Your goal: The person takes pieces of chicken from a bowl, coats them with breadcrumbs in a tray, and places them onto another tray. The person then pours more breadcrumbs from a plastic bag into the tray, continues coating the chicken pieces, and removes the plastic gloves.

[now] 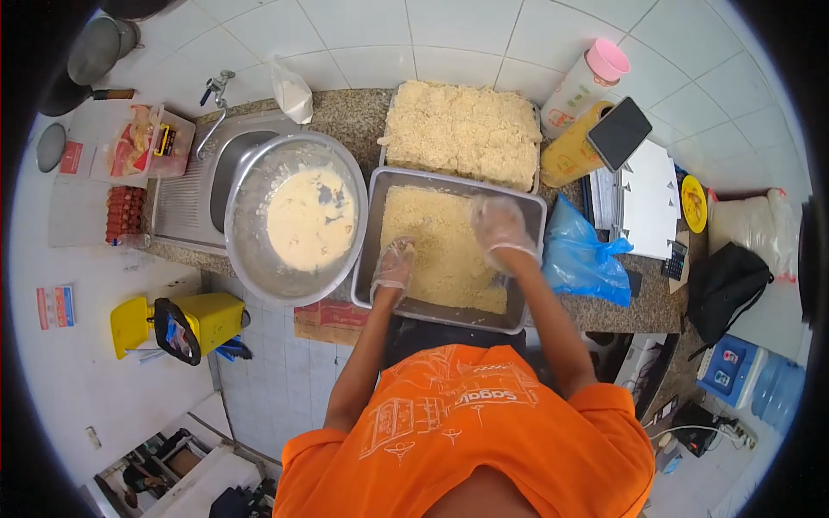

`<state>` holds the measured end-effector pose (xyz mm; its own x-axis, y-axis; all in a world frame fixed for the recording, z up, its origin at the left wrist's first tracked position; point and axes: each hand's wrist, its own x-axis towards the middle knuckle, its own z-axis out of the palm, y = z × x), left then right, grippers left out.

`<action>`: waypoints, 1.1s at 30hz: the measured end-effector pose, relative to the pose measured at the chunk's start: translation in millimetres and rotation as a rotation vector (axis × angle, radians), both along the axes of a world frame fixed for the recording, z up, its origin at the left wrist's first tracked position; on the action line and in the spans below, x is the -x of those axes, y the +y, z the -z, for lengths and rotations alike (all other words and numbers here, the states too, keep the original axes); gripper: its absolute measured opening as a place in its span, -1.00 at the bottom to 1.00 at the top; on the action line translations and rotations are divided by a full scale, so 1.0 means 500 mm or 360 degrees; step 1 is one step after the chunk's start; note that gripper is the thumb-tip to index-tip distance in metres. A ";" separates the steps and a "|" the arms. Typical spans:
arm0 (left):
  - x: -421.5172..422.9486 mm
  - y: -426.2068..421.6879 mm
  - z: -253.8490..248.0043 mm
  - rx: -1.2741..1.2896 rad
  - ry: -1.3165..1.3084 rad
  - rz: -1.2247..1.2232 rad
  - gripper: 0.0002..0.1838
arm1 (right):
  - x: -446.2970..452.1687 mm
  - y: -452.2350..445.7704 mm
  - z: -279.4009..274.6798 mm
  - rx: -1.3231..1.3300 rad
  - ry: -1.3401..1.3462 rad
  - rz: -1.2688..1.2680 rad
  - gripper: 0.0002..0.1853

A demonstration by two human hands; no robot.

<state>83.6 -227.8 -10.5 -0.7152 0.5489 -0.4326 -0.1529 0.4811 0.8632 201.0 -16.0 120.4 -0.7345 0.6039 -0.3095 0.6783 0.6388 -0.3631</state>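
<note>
A grey rectangular tray [459,175] holds a bed of pale yellow breadcrumb-like crumbs [445,237]. At the tray's left side, my left hand [395,269] wears a clear plastic glove; its fingers are curled over the crumbs, and what they hold, if anything, is hidden. My right hand [503,228], also gloved, is over the right part of the crumbs and smeared by motion. Behind this tray stands a second tray heaped with crumb-coated pieces [462,129]. To the left, a big metal bowl [246,250] contains a cream-coloured batter [302,220].
A sink [229,177] with a tap lies behind the bowl. To the right are a blue plastic bag [583,255], a yellow canister [572,151] with a phone [619,134] by its top, and stacked papers [648,194]. A yellow bin [211,319] stands at lower left.
</note>
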 end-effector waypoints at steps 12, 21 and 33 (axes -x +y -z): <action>0.041 -0.014 -0.020 -0.0092 0.0249 0.0305 -0.76 | -0.053 -0.112 0.156 0.0250 0.0308 -0.0005 -0.53; 0.015 -0.018 0.080 0.0845 0.1255 0.1941 -0.66 | -0.057 -0.190 0.067 0.0366 -0.0095 0.0144 -0.62; 0.009 -0.022 -0.013 0.0378 0.0427 0.0898 -0.59 | 0.044 -0.129 0.230 0.0114 -0.0181 0.0237 -0.53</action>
